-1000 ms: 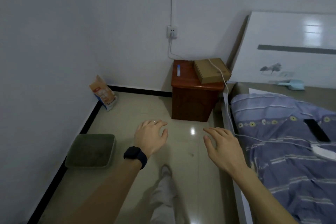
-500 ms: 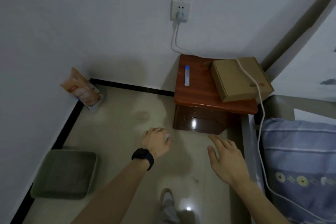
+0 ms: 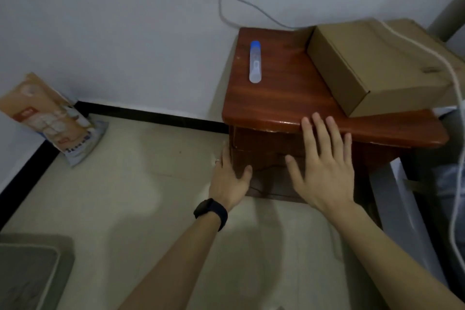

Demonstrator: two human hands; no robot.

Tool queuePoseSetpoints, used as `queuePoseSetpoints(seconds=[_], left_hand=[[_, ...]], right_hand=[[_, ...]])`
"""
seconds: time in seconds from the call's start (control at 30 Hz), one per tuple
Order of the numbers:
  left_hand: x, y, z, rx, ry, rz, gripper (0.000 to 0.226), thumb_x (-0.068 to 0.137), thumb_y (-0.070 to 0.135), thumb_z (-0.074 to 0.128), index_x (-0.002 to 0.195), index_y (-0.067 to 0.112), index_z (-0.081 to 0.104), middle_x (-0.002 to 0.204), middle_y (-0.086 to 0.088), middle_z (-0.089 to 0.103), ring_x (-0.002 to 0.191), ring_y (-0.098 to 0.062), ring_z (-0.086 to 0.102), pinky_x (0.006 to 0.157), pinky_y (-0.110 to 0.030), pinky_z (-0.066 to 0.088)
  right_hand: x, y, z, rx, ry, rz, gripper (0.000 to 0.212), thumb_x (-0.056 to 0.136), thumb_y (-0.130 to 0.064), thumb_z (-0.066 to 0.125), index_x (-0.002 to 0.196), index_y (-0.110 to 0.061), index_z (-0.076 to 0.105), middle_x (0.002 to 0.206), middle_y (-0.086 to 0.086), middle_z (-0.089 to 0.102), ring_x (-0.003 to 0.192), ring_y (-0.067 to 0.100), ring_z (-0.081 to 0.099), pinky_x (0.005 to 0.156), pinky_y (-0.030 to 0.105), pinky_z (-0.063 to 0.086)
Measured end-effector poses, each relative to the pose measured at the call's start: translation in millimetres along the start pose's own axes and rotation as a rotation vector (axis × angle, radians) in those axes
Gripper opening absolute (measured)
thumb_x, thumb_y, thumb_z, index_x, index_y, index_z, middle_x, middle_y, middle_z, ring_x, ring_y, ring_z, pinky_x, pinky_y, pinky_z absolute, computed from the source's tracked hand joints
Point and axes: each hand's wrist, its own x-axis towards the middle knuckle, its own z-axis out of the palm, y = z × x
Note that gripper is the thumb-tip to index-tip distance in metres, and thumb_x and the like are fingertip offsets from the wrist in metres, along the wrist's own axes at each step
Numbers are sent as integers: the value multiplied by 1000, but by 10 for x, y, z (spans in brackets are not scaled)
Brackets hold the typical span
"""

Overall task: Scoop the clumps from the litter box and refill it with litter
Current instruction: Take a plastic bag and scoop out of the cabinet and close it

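The grey litter box [image 3: 27, 269] shows only as a corner at the bottom left, on the floor by the wall. An orange and white litter bag [image 3: 51, 118] leans in the room's corner at the left. My left hand [image 3: 230, 180], with a ring and a dark watch, reaches to the left front edge of the brown nightstand [image 3: 281, 98]; its fingers are partly hidden against the dark front. My right hand [image 3: 324, 168] is spread flat in front of the nightstand's front face, fingertips at its top edge. Both hands hold nothing.
On the nightstand lie a clear tube with a blue cap [image 3: 255, 63] and a cardboard box [image 3: 377, 65]. A white cable [image 3: 450, 70] runs from the wall over the box and down the right side. Part of the bed frame [image 3: 402, 209] is at the right.
The view has moved forward and down towards the nightstand. Both hands have advanced from mid-air over the floor to the nightstand's front. The litter box has slid to the bottom-left corner.
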Motion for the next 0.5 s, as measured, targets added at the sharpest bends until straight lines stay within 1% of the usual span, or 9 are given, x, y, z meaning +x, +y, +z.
queuePoseSetpoints(seconds=[0.07, 0.1, 0.17, 0.2, 0.27, 0.33, 0.37, 0.43, 0.5], left_hand=[[58, -142, 232, -118, 69, 43, 87, 91, 46, 60, 154, 41, 0, 150, 2, 34, 131, -17, 41, 102, -28, 34], [87, -198, 332, -154, 104, 81, 86, 91, 46, 60, 153, 42, 2, 149, 3, 37, 130, -16, 43, 105, -32, 38], [127, -261, 500, -190, 180, 101, 86, 90, 49, 60, 154, 40, 4, 150, 2, 36, 132, -17, 43, 107, -39, 42], [129, -284, 588, -206, 229, 104, 85, 89, 50, 60, 154, 38, 6, 151, 1, 35, 132, -18, 43, 107, -40, 42], [177, -289, 737, -266, 313, 99, 83, 89, 47, 62, 154, 33, 12, 148, 0, 35, 127, -17, 46, 102, -33, 44], [191, -253, 836, -359, 371, 93, 80, 90, 42, 64, 153, 30, 17, 143, 1, 33, 119, -13, 48, 93, -24, 42], [197, -242, 879, -395, 393, 91, 79, 89, 41, 65, 153, 29, 19, 142, 2, 32, 117, -12, 48, 89, -22, 42], [223, -206, 926, -438, 438, 83, 75, 88, 41, 65, 149, 27, 25, 140, 2, 32, 114, -12, 48, 87, -22, 44], [272, -188, 909, -445, 483, 75, 66, 88, 43, 66, 142, 22, 35, 133, 0, 38, 107, -8, 49, 86, -19, 45]], right_hand=[[-27, 47, 219, -13, 133, -32, 77, 92, -49, 48, 155, -15, 17, 162, 8, 17, 151, 26, 6, 120, 53, 6], [-15, 62, 296, -16, 188, -42, 77, 92, -48, 49, 155, -14, 19, 161, 9, 19, 150, 27, 7, 120, 54, 6], [41, 58, 408, -5, 281, -45, 77, 92, -47, 50, 154, -13, 21, 160, 11, 20, 150, 29, 9, 120, 56, 6], [49, 50, 476, 3, 317, -42, 77, 92, -48, 50, 154, -13, 21, 160, 11, 20, 150, 30, 9, 119, 56, 5], [79, 35, 593, 15, 365, -31, 78, 92, -49, 50, 154, -13, 20, 160, 11, 20, 150, 31, 8, 119, 57, 3], [89, 29, 676, 21, 400, -23, 79, 91, -49, 50, 155, -14, 18, 161, 10, 18, 150, 30, 6, 119, 56, 0], [94, 36, 702, 20, 412, -24, 79, 91, -49, 50, 155, -15, 17, 161, 9, 17, 150, 30, 5, 119, 56, -1], [108, 61, 730, 10, 435, -33, 79, 92, -49, 49, 155, -16, 16, 162, 8, 16, 150, 29, 3, 119, 55, -2], [114, 92, 741, -1, 445, -48, 78, 93, -48, 49, 155, -16, 15, 162, 8, 15, 151, 28, 2, 119, 55, -2]])
